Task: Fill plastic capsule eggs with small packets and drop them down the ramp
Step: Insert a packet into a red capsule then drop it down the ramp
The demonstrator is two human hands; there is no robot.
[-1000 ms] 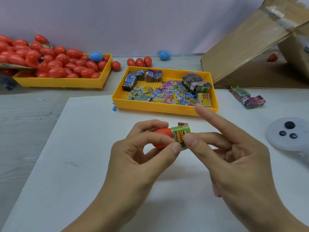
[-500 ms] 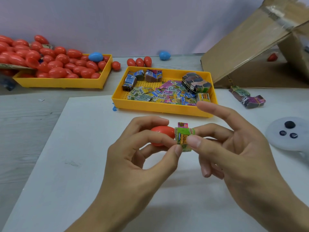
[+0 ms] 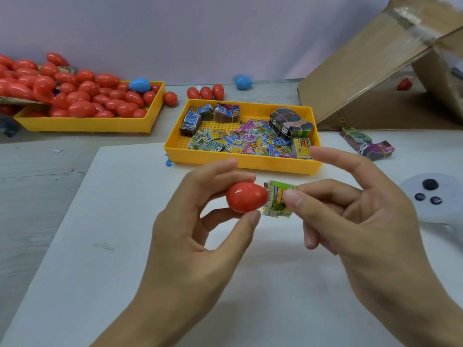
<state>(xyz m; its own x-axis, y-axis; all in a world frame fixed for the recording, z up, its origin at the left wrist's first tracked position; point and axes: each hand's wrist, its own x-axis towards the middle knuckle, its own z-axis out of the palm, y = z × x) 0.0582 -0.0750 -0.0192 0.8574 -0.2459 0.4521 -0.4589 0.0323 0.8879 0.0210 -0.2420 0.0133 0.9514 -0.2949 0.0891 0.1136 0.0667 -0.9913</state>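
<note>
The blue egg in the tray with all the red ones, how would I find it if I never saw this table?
Look to the far left of the table for the yellow tray heaped with red eggs. Go to its back right corner, near the wall. There the blue egg lies on top of the heap, the only blue one in that tray; another blue egg lies outside, on the bare table.

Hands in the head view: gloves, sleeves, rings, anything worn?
Nothing worn that shows. The left hand and right hand are both bare: no gloves, rings, watch or straps. Both forearms are bare down to the frame's bottom edge, with no sleeve cuff in view. Fingernails are short and unpainted. No tape, markers or cables on either hand.
</note>
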